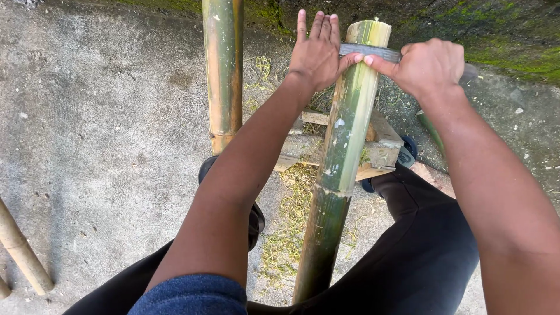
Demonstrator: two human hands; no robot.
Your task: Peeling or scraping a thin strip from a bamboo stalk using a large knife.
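Outdoors: rough grey concrete floor strewn with green shavings, mossy wall behind. Bamboo pole leans on a wooden block between the knees. Right hand clenches a flat blade laid across the pole; left hand, grip released, presses the blade's far end.

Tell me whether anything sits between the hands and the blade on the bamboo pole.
Nothing visible does. The right hand grips the blade's handle end, and the left hand presses flat on its other end. The blade lies directly across the bamboo pole near its top, touching it.
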